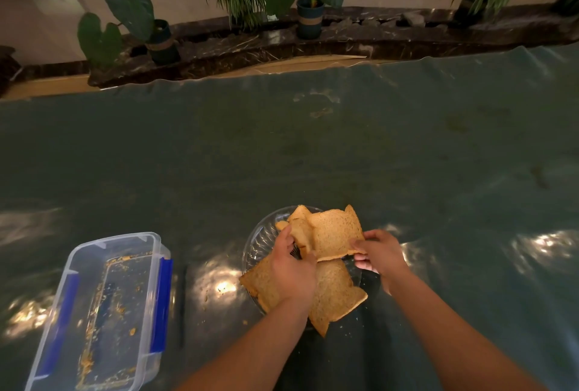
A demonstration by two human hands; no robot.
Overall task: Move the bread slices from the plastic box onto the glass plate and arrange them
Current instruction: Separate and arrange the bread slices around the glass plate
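Several brown bread slices lie overlapping on a clear glass plate (261, 238) near the table's front. My right hand (377, 252) pinches the right edge of the top bread slice (335, 231), which is tilted up above the plate. My left hand (293, 268) grips the left side of that same slice, with a smaller slice (299, 213) just behind it. Two more slices (335, 293) rest flat on the plate's near side, one partly under my left wrist. The clear plastic box (103, 312) with blue clips stands at the left, holding only crumbs.
A dark green glossy sheet (282, 146) covers the table. Crumbs are scattered on the sheet between box and plate. Beyond the far edge stand potted plants (310, 18) along a dark stone ledge.
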